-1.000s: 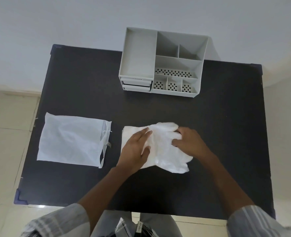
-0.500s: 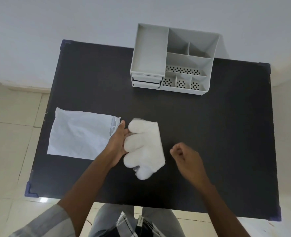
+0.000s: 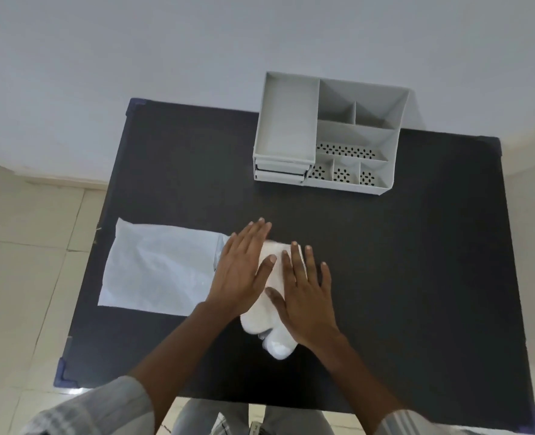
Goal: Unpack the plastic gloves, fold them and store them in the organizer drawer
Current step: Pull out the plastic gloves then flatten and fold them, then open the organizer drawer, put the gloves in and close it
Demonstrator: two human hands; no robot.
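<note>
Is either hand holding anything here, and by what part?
Nothing is gripped. Both the left hand and right hand lie flat, palms down, on the folded plastic gloves on the table.

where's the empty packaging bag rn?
Head view: the empty bag lies flat on the table's left side, beside the left hand.

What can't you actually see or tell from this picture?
- Head view: most of the folded gloves is covered by the left hand and right hand, so their count is unclear.
- Organizer drawers: only the fronts show, contents hidden.
- Empty bag: any print is too faint.
</note>
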